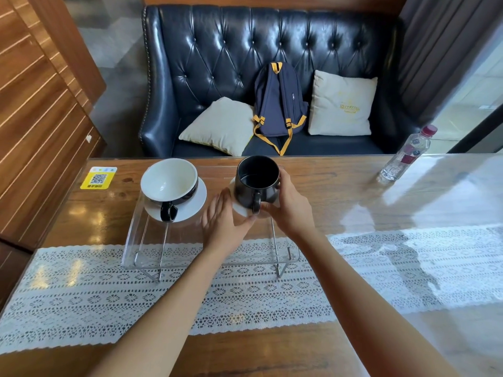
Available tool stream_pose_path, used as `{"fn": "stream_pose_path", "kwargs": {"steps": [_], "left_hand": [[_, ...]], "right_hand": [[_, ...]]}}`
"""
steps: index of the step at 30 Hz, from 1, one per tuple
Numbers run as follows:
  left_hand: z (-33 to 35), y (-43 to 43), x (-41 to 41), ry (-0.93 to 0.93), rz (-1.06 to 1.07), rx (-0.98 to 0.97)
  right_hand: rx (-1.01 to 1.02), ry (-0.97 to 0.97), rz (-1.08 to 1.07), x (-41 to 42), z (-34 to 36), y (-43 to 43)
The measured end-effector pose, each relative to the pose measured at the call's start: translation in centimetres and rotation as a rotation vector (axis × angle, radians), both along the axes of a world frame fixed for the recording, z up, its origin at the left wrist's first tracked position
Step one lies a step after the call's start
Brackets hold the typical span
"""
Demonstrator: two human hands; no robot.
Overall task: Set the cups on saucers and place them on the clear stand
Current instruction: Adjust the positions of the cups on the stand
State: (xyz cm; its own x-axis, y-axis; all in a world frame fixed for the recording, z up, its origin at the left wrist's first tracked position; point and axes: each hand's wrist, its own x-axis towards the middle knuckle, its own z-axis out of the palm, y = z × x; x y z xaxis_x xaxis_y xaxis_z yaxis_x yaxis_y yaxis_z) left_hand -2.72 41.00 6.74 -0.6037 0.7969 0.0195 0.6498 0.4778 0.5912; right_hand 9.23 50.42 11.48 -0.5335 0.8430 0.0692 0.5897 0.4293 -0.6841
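Now, worktop (340, 191): wooden, glossy, with a lace runner (136, 289) laid across it under the near feet of the stand.
Clear stand (147, 240): a see-through shelf on thin metal legs; both cups sit on its far half.
Left pair: white-lined cup (168, 180) sits on its saucer (190, 208), handle toward the person, nobody touching it. That one looks finished.
Right pair: black cup (257, 183) on a white saucer (241, 209), mostly hidden, handle also toward the person.
Key relation: the black cup lies directly between both hands, the right one nearer.
Right hand (288, 205): wrapped round the cup's right side, fingers curled against its wall, thumb near the handle.
Left hand (223, 221): flat and spread, fingertips at the saucer's near-left rim, nudging rather than pinching.
Judgement: final squaring-up of the second pair.
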Motion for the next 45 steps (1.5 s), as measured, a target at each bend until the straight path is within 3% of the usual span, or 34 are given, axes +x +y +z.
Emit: {"fn": "stream_pose_path", "kwargs": {"steps": [22, 32, 45], "left_hand": [[-0.1, -0.2, 0.0, -0.035, 0.042, 0.178], [0.2, -0.3, 0.2, -0.029, 0.054, 0.175], [0.7, -0.4, 0.3, -0.059, 0.045, 0.112]], "right_hand": [[0.062, -0.112, 0.103, 0.7, 0.0, 1.2], [0.040, -0.029, 0.203, 0.9, 0.1, 2.4], [-0.175, 0.105, 0.289, 1.3, 0.7, 2.2]]}}
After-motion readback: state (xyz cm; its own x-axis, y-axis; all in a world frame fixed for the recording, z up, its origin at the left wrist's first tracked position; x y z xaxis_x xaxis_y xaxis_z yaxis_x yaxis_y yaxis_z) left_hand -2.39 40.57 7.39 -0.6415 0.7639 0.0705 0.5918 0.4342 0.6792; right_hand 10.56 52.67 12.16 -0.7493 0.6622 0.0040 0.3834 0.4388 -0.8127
